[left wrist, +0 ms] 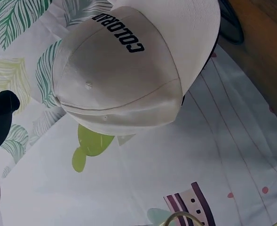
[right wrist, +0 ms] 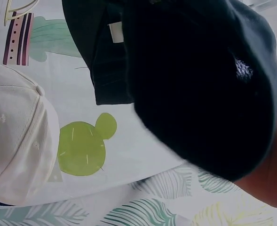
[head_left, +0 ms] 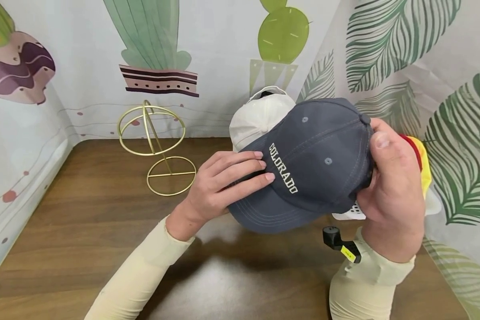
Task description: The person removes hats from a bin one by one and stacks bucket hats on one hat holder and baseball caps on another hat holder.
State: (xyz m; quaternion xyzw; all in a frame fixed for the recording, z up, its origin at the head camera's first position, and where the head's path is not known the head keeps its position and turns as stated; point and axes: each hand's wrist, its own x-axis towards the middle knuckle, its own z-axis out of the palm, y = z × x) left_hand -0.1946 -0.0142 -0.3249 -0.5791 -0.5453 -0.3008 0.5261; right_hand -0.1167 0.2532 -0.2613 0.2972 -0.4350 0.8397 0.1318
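Both hands hold a navy baseball cap (head_left: 324,146) above the table, its white COLORADO lettering facing up and its brim toward the lower left. My left hand (head_left: 224,182) holds the brim, with fingers lying across the top; its thumb is hidden beneath. At the back of the crown my right hand (head_left: 396,191) grips the cap, thumb outside and the other fingers mostly out of sight. The right wrist view shows the dark inside of the navy cap (right wrist: 199,94). Behind it is a white cap (left wrist: 124,80) with black lettering.
A gold wire hat stand (head_left: 171,175) with a round base stands on the brown wooden table (head_left: 84,231), left of the hands. Something yellow and red (head_left: 424,164) shows partly behind the right hand. Plant-printed cloth (head_left: 220,44) hangs behind the table.
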